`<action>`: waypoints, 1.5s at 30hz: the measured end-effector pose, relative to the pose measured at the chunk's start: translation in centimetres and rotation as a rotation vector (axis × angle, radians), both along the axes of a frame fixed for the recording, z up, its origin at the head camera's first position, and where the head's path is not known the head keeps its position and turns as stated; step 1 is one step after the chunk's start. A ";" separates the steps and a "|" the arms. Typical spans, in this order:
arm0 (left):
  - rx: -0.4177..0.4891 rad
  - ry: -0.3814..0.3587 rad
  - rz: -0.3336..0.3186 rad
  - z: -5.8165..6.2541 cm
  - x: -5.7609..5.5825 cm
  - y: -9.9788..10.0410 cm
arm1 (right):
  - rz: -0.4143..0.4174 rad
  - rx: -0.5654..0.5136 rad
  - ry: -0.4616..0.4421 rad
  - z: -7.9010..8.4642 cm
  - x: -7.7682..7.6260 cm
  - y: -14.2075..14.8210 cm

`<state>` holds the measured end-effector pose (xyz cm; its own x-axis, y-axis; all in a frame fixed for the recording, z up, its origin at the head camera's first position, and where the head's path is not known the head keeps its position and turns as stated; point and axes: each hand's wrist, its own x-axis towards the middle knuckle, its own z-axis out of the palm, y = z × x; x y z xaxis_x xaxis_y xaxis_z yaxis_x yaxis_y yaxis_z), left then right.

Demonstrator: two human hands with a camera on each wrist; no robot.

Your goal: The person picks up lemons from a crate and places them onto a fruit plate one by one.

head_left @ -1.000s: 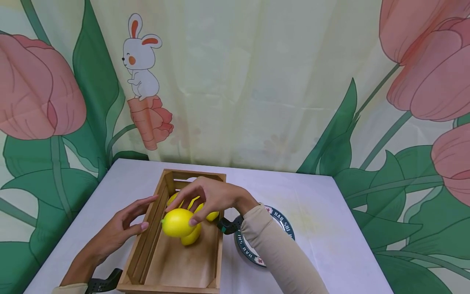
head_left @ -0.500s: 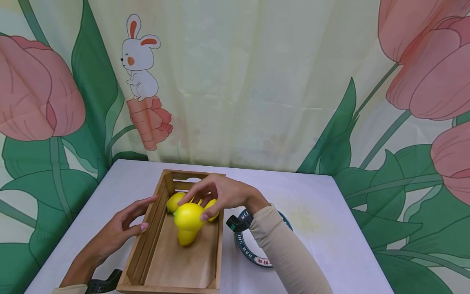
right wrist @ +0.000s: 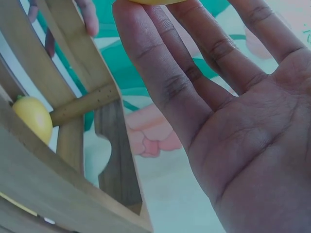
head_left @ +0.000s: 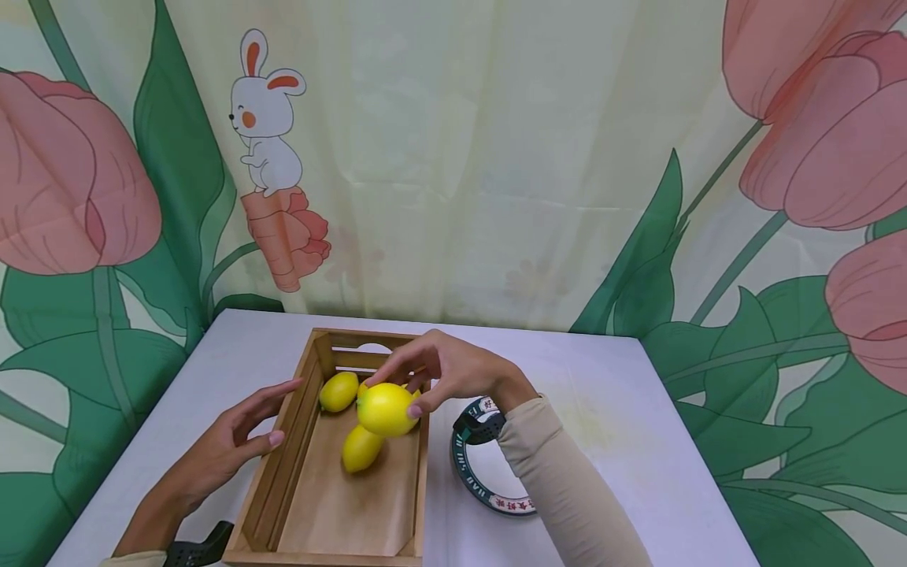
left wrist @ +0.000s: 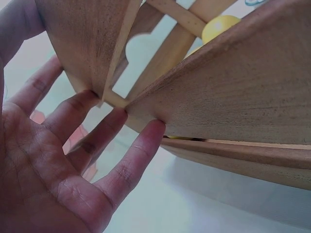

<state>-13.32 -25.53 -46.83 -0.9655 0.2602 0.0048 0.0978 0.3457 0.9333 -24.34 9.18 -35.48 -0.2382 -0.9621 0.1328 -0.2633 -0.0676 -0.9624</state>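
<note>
Pinching a lemon (head_left: pixel 388 409) above the slatted wooden crate (head_left: pixel 347 512), our right hand (head_left: pixel 462 368) has room nearside; our left hand (head_left: pixel 241 429), fingers loosely extended, touches its left edge (head_left: pixel 260 482).

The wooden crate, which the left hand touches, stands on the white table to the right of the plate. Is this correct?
Not quite: the head view shows the wooden crate to the left of the plate. The left hand does touch it, and it stands on the white table.
</note>
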 end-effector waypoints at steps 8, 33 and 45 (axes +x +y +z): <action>-0.003 0.000 -0.004 0.0 -0.1 0.0 | -0.064 0.005 0.021 -0.1 -0.3 1.7; -0.013 0.018 -0.003 -0.3 0.1 -0.1 | -0.184 0.010 0.009 -1.2 -0.6 6.2; -0.025 0.024 0.002 0.0 0.0 0.1 | -0.216 0.012 0.000 -2.4 -0.9 8.5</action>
<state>-13.32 -25.46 -46.79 -0.9658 0.2585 0.0209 0.1188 0.3693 0.9217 -25.22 17.64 -37.88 -0.4391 -0.8901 0.1220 -0.2703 0.0013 -0.9628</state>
